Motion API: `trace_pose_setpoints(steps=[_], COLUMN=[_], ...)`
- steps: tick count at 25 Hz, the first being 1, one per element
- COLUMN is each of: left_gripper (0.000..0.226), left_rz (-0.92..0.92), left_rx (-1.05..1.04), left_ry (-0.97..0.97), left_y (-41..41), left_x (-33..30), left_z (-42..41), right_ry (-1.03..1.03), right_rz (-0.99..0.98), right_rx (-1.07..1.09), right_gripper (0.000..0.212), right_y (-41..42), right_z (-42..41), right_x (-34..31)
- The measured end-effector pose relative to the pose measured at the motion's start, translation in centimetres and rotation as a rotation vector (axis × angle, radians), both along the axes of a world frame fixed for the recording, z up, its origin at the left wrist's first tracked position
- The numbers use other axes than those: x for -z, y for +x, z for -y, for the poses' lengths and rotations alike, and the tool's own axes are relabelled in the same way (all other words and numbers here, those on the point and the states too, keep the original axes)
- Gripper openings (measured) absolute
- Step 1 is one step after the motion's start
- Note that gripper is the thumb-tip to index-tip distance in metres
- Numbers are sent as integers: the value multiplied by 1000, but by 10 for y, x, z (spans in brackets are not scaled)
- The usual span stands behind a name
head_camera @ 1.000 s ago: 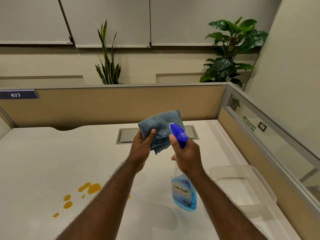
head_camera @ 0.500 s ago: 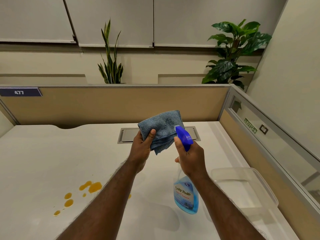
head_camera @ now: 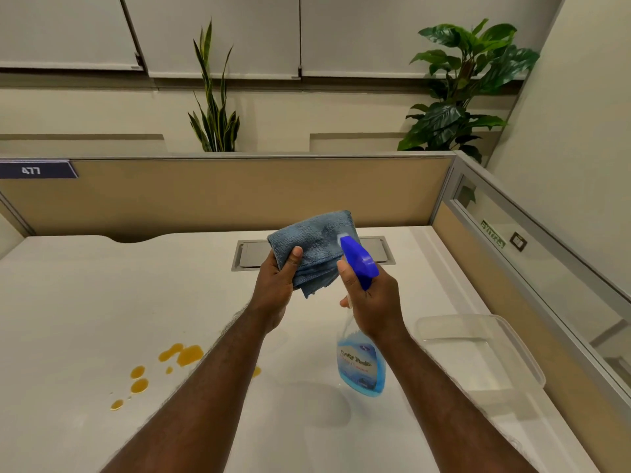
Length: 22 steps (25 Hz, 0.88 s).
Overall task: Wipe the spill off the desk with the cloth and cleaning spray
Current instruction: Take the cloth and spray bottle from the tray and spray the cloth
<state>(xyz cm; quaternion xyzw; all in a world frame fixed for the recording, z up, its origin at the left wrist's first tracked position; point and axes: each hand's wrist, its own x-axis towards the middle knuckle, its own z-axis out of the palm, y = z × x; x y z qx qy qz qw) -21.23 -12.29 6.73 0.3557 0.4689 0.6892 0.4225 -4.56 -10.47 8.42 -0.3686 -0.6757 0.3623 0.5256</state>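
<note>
My left hand [head_camera: 278,285] holds a folded blue-grey cloth [head_camera: 316,249] up above the white desk [head_camera: 68,302]. My right hand [head_camera: 372,302] grips the neck of a spray bottle [head_camera: 362,367] with blue liquid; its blue trigger head [head_camera: 358,259] points at the cloth, almost touching it. A darker damp patch shows on the cloth near the nozzle. An orange spill [head_camera: 184,355] of several drops lies on the desk at the lower left, below my left forearm; one drop [head_camera: 256,371] peeks out on the arm's right side.
A clear plastic container [head_camera: 478,349] sits on the desk at the right. A grey cable hatch [head_camera: 249,256] is set into the desk behind my hands. Tan partition walls [head_camera: 205,196] close the back and right sides, with plants behind them.
Both hands stay nearly in place; the bottle's trigger head has tilted slightly closer to the cloth. The view has shifted a little.
</note>
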Motion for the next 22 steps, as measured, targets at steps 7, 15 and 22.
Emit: trace_pose_setpoints(steps=[7, 15, 22], left_gripper=[22, 52, 45], left_rz=[109, 153, 172], left_rx=[-36, -71, -46], left_ry=[-36, -74, -71], left_y=[-2, -12, -19], left_x=[17, 40, 55], left_z=[7, 15, 25], right_ry=[-15, -10, 1], right_rz=[-161, -92, -86], right_rx=[288, 467, 482], right_gripper=[39, 9, 41], right_y=[16, 5, 5], right_z=[-4, 15, 20], right_x=[8, 46, 70])
